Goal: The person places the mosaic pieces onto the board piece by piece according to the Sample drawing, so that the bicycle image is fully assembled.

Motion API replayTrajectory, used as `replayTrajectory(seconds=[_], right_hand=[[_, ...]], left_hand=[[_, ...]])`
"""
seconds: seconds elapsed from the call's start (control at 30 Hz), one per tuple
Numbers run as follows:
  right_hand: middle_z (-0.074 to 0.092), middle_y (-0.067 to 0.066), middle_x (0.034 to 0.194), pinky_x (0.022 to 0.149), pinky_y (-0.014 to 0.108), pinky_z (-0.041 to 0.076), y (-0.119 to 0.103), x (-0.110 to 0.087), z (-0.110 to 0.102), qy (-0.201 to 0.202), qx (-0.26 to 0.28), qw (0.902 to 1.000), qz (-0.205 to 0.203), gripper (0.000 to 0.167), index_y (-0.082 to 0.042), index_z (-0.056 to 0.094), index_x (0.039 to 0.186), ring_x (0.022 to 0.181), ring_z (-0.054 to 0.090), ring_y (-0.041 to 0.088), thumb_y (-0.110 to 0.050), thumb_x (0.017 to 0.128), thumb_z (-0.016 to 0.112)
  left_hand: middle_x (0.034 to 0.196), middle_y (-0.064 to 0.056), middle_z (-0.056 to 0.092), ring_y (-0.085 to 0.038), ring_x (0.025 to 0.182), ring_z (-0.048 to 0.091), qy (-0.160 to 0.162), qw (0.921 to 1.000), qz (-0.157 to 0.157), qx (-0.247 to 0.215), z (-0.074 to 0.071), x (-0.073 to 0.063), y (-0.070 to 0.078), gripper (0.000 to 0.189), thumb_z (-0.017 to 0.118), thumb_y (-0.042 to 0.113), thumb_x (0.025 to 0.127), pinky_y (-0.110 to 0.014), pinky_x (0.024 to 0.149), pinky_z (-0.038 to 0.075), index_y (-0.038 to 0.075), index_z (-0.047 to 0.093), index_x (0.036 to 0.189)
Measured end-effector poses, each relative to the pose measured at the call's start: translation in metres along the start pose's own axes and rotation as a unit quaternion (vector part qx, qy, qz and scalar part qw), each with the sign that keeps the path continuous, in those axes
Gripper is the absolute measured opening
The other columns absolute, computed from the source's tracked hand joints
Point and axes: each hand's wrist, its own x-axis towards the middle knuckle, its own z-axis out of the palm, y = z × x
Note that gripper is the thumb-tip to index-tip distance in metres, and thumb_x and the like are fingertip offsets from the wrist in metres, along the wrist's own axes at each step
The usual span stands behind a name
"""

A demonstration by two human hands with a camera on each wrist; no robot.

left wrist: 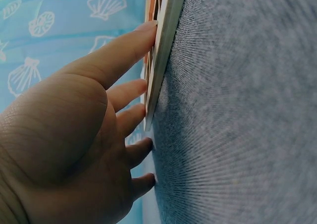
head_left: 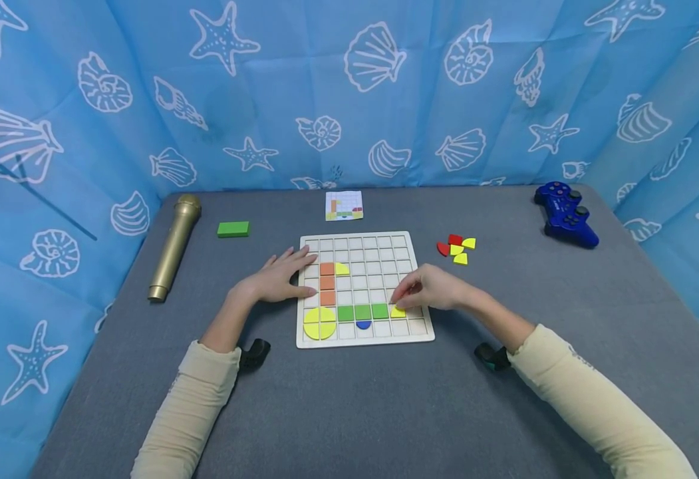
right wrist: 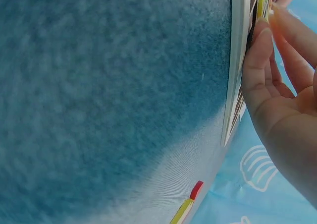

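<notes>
A white grid board (head_left: 385, 336) lies flat on the table. Along its left edge rests my left hand (head_left: 277, 276), fingers spread; its thumb touches the rim in the left wrist view. With thumb and fingertips my right hand (head_left: 435, 287) pinches a yellow quarter-circle tile (head_left: 398, 312) at a lower-right cell. Left of that tile sits a row of green square tiles (head_left: 363, 312), with a blue half-round (head_left: 364, 324) below. Several yellow quarters form a circle (head_left: 319, 323) at lower left. Orange squares (head_left: 327, 283) stand in a column, a yellow quarter (head_left: 342, 269) beside the top one.
Loose red and yellow tiles (head_left: 457, 250) lie right of the board. Behind it is a printed pattern card (head_left: 344, 205). A green block (head_left: 233, 229) and a gold microphone (head_left: 174, 247) lie at left, a blue game controller (head_left: 566, 214) at far right. A blue curtain (head_left: 325, 86) hangs behind.
</notes>
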Motion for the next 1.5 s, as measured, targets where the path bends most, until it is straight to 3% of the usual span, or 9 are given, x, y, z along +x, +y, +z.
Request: replayTrajectory(seconds=[0.23, 0.6, 0.8, 0.9, 1.07, 1.27, 1.5], right_hand=[[0.067, 0.005, 0.093, 0.065, 0.027, 0.045, 0.004, 0.002, -0.001, 0.015, 0.027, 0.9995, -0.009, 0.022, -0.004, 0.070, 0.110, 0.078, 0.055, 0.022, -0.016, 0.094, 0.063], [0.067, 0.005, 0.106, 0.081, 0.036, 0.044, 0.000, 0.004, -0.001, -0.066, 0.056, 0.9958, -0.030, 0.026, -0.002, 0.063, 0.121, 0.094, 0.059, 0.021, -0.014, 0.099, 0.053], [0.067, 0.006, 0.103, 0.081, 0.035, 0.047, 0.002, 0.004, -0.002, -0.049, 0.071, 0.9961, -0.019, 0.029, -0.002, 0.062, 0.122, 0.093, 0.059, 0.022, -0.017, 0.099, 0.054], [0.064, 0.010, 0.098, 0.074, 0.032, 0.047, 0.004, 0.003, -0.004, -0.026, 0.108, 0.9937, 0.013, 0.032, -0.002, 0.062, 0.123, 0.086, 0.055, 0.025, -0.021, 0.098, 0.056], [0.063, 0.017, 0.103, 0.077, 0.031, 0.050, 0.009, 0.000, -0.009, -0.014, 0.216, 0.9739, 0.068, 0.039, 0.003, 0.056, 0.128, 0.088, 0.058, 0.026, -0.024, 0.100, 0.053], [0.058, 0.024, 0.118, 0.091, 0.036, 0.048, 0.018, -0.007, -0.017, -0.012, 0.322, 0.9442, 0.066, 0.045, 0.013, 0.040, 0.136, 0.099, 0.059, 0.024, -0.019, 0.104, 0.041], [0.058, 0.019, 0.117, 0.092, 0.032, 0.048, 0.027, -0.019, -0.030, 0.050, 0.408, 0.9087, 0.071, 0.060, 0.014, 0.031, 0.139, 0.104, 0.060, 0.023, -0.031, 0.103, 0.045]], left_hand=[[0.159, -0.012, 0.008, -0.034, 0.143, -0.001, -0.002, 1.0000, -0.002, 0.000, 0.000, 0.001, 0.000, 0.080, 0.059, 0.046, 0.092, -0.056, 0.111, -0.001, 0.013, 0.020, 0.154], [0.159, -0.009, 0.006, -0.033, 0.143, -0.002, -0.007, 1.0000, -0.006, 0.003, 0.000, 0.003, -0.002, 0.079, 0.058, 0.047, 0.093, -0.054, 0.111, -0.001, 0.014, 0.019, 0.154], [0.159, -0.010, 0.006, -0.034, 0.143, -0.002, -0.004, 1.0000, -0.001, 0.001, 0.000, 0.002, -0.001, 0.079, 0.058, 0.046, 0.093, -0.055, 0.111, -0.001, 0.013, 0.019, 0.154], [0.159, -0.010, 0.006, -0.033, 0.143, -0.002, -0.004, 1.0000, -0.002, 0.000, 0.000, 0.001, -0.001, 0.079, 0.058, 0.046, 0.093, -0.055, 0.111, -0.001, 0.013, 0.019, 0.154], [0.159, -0.010, 0.006, -0.034, 0.143, -0.002, -0.004, 1.0000, -0.001, 0.000, 0.002, 0.002, -0.003, 0.079, 0.058, 0.046, 0.093, -0.055, 0.111, -0.001, 0.013, 0.019, 0.154], [0.159, -0.009, 0.006, -0.032, 0.143, -0.002, -0.002, 1.0000, -0.002, -0.001, 0.002, 0.003, -0.003, 0.079, 0.058, 0.046, 0.093, -0.054, 0.111, -0.001, 0.015, 0.020, 0.154], [0.158, -0.012, 0.007, -0.035, 0.143, -0.001, 0.004, 1.0000, 0.008, -0.002, 0.002, 0.001, -0.001, 0.079, 0.059, 0.045, 0.093, -0.056, 0.111, -0.001, 0.012, 0.020, 0.154]])
